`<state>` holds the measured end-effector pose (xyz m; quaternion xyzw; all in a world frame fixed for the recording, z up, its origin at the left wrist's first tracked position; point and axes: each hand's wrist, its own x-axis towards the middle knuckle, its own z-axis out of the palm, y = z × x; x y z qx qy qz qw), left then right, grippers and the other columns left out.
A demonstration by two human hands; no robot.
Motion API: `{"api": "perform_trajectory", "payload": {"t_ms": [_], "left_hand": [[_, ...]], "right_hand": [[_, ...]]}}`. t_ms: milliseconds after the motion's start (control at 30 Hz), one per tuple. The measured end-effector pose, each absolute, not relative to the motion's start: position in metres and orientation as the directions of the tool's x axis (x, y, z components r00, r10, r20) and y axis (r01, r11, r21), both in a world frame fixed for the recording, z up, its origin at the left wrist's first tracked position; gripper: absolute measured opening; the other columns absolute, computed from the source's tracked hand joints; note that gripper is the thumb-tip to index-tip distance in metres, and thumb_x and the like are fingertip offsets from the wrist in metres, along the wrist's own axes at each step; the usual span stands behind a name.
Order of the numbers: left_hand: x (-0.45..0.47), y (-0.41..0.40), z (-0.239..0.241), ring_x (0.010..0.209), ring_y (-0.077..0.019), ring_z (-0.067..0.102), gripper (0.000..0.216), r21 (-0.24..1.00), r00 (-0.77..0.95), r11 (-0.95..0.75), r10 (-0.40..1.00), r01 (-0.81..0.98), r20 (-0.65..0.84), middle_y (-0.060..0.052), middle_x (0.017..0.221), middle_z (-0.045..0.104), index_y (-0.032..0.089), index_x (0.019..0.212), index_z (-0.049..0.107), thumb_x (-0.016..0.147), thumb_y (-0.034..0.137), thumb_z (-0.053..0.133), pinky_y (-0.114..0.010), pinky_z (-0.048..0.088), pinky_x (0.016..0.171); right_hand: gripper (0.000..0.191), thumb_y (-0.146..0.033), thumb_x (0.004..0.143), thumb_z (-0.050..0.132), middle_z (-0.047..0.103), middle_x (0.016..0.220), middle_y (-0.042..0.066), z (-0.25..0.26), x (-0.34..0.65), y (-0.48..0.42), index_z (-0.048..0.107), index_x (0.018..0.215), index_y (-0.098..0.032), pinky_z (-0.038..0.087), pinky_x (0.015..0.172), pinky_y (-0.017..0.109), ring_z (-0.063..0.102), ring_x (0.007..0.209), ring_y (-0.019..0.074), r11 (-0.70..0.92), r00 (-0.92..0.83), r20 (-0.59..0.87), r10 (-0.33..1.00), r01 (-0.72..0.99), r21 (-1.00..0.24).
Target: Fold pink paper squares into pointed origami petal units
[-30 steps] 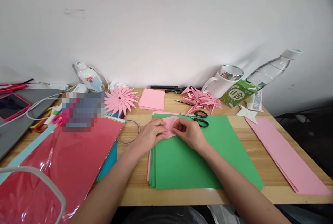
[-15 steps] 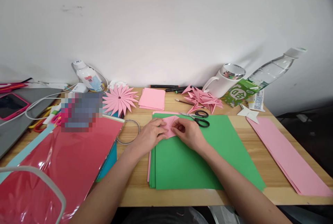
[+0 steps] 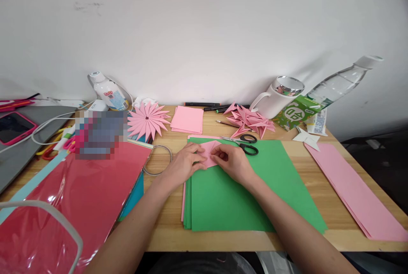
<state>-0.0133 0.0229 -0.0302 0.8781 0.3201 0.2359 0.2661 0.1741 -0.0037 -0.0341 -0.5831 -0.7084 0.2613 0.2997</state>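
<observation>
A small creased sheet of pink origami paper lies at the far left part of a stack of green paper. My left hand holds the sheet down at its left side, fingers bent over it. With thumb and fingers pinched, my right hand grips its right side; the fingertips partly hide the folds. Just behind my right hand are black-handled scissors. Farther back sit a pile of square pink sheets and a heap of folded pink paper pieces.
A pink paper pinwheel sits left of the squares. At the right are a white mug, a green carton, a clear bottle and long pink strips. Red wrapped paper covers the left, beside a tape ring.
The view has shifted very slightly. Both hands stay in nearly the same place on the pink paper.
</observation>
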Motion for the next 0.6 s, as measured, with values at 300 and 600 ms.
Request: {"api": "perform_trajectory", "payload": {"t_ms": [300, 600], "left_hand": [[-0.0123, 0.0224, -0.0325, 0.101, -0.0202, 0.056, 0.006, 0.583, 0.683, -0.68, 0.679, 0.445, 0.27, -0.008, 0.103, 0.061, 0.017, 0.078, 0.07, 0.074, 0.018, 0.066, -0.036, 0.047, 0.088], [-0.0117, 0.0208, -0.0344, 0.102, -0.0183, 0.056, 0.01, 0.589, 0.681, -0.674, 0.683, 0.446, 0.265, -0.007, 0.104, 0.06, 0.017, 0.08, 0.07, 0.079, 0.021, 0.061, -0.034, 0.047, 0.089]], "right_hand": [[0.005, -0.017, 0.074, 0.057, 0.064, 0.064, 0.0, -0.0342, 0.1742, -0.0032, 0.062, 0.072, -0.017, 0.041, 0.051, 0.022, 0.052, 0.052, 0.0109, 0.175, -0.136, 0.113, 0.984, 0.662, -0.729], [0.005, -0.016, 0.074, 0.057, 0.061, 0.061, -0.001, -0.0314, 0.1731, -0.0038, 0.062, 0.072, -0.017, 0.04, 0.052, 0.022, 0.052, 0.052, 0.0109, 0.165, -0.134, 0.1, 0.986, 0.681, -0.713]]}}
